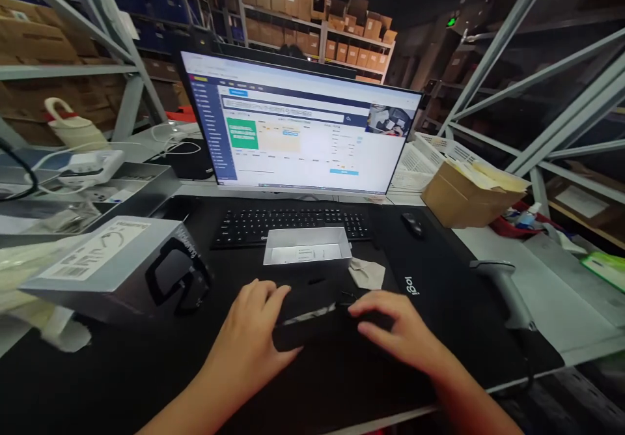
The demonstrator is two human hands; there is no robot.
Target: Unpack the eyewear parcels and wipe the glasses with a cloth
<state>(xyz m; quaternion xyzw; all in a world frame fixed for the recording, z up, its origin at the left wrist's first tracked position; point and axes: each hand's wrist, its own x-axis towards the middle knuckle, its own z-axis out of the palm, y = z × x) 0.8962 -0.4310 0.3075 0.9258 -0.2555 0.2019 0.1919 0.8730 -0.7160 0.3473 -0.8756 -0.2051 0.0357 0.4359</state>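
Note:
Low over the black desk mat, a dark, flat object [303, 336] with a shiny strip along its upper edge lies between my hands. Its outline blends into the mat, so I cannot tell its kind. My left hand [249, 324] is closed round its left end, fingers above and thumb below. My right hand [398, 327] has its fingers curled and thumb bent in at the right end, beside a thin black cord [346, 297]. Just beyond stands an open white box [307, 247], with a crumpled beige piece of paper [367, 273] by its right corner.
A grey box [117, 266] with a goggles picture stands left. A keyboard [293, 217] and monitor [303, 129] are behind, a mouse [413, 224] to the right. Farther right are a barcode scanner [508, 292] and an open cardboard box [463, 194].

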